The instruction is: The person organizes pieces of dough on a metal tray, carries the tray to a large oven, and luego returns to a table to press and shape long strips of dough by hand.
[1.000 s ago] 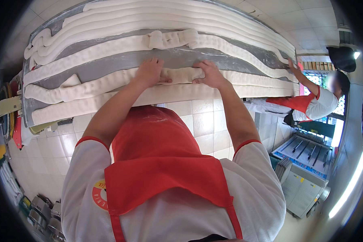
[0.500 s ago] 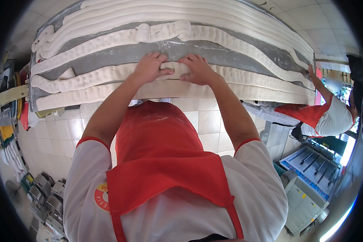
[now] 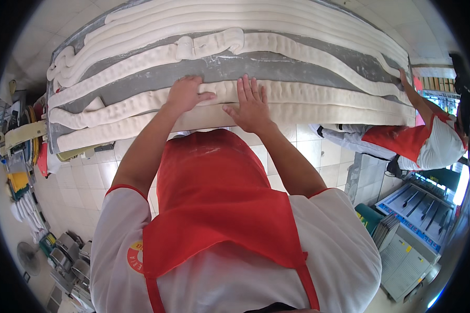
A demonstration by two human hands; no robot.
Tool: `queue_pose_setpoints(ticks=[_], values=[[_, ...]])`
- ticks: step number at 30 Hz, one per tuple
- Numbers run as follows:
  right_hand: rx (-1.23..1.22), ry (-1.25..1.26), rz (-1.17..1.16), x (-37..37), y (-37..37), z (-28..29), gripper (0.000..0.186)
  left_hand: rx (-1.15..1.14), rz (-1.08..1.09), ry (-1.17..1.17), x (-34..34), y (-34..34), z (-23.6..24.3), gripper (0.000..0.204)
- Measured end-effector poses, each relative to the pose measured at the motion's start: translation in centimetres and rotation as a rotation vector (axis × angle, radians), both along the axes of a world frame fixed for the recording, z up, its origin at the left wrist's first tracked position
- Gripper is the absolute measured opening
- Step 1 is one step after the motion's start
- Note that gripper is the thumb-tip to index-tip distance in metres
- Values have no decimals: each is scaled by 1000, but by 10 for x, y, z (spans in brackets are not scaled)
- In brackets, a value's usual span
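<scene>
We press both hands down on a long rope of pale dough (image 3: 318, 94) that runs left to right along the near part of the grey bench (image 3: 277, 68). Our left hand (image 3: 185, 94) rests on it with the fingers curled loosely over the top and the thumb pointing right; it grips nothing, only bears down. Our right hand (image 3: 251, 101) lies flat and fully spread, palm on the dough, fingers pointing toward the far side. The two hands sit just beside each other, with a small gap between the thumbs.

A second rope of dough (image 3: 125, 128) lies right at the near edge of the bench, touching the one under our hands along much of its length. Farther away a lumpy, twisted rope (image 3: 214, 44) crosses the bare grey middle, and more smooth ropes (image 3: 245, 15) are packed side by side along the far edge.

At the right end a co-worker in a red apron (image 3: 402, 141) reaches a hand (image 3: 404, 78) onto the dough. Our own red apron (image 3: 214, 203) fills the near view above the tiled floor (image 3: 78, 182).
</scene>
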State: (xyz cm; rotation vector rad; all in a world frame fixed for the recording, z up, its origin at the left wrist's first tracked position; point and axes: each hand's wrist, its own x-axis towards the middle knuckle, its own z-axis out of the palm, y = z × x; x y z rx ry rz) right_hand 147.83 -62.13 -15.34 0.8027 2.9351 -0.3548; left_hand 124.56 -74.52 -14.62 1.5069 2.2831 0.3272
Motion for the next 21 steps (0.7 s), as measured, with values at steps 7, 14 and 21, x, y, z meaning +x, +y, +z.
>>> queue_pose_setpoints(ticks=[7,14,21], values=[[-114,-69,-14,-25,-30,12,109,-82,-68,-32,-31,-16,18,74],[-101,-298,-98,-59,-50,36,119,-146,-175,39,-54,-36,28,80],[-103,-277,-104,-87,-86,38,121,-96,-204,-41,-97,-72,13,78]])
